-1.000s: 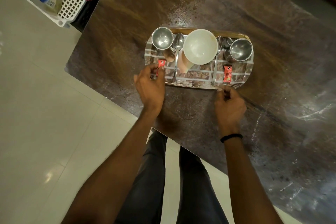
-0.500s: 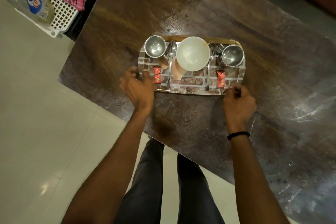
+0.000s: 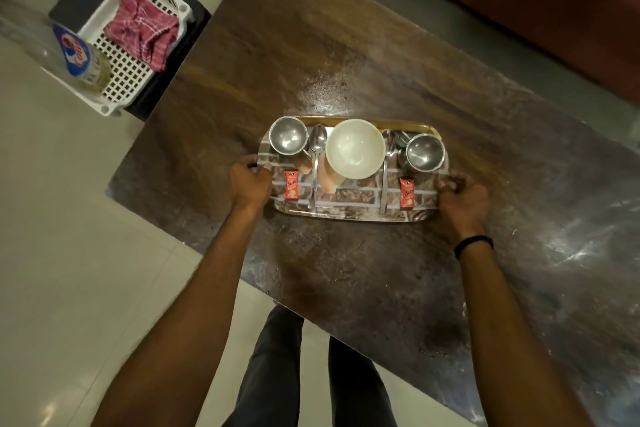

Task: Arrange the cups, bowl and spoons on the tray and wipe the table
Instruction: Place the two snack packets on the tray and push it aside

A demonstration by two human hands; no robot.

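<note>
A brick-patterned tray (image 3: 349,213) lies on the dark stone table (image 3: 363,288). On it stand a steel cup (image 3: 288,139) at the left, a white bowl (image 3: 355,148) in the middle and a second steel cup (image 3: 424,151) at the right. Two spoons (image 3: 316,163) (image 3: 385,180) lie on either side of the bowl. Two red sachets (image 3: 291,184) (image 3: 407,193) rest near the tray's front. My left hand (image 3: 250,180) grips the tray's left end, and my right hand (image 3: 462,199) grips its right end.
A white plastic basket (image 3: 128,76) sits on a dark stool left of the table, holding a red checked cloth (image 3: 142,31) and a clear bottle (image 3: 74,55) with a blue label. Pale floor tiles lie left of the table; my legs stand at its near edge.
My left hand left the red sachet and moved out to the tray's left end. My right hand slid from the tray's front edge to its right end. The view has tilted.
</note>
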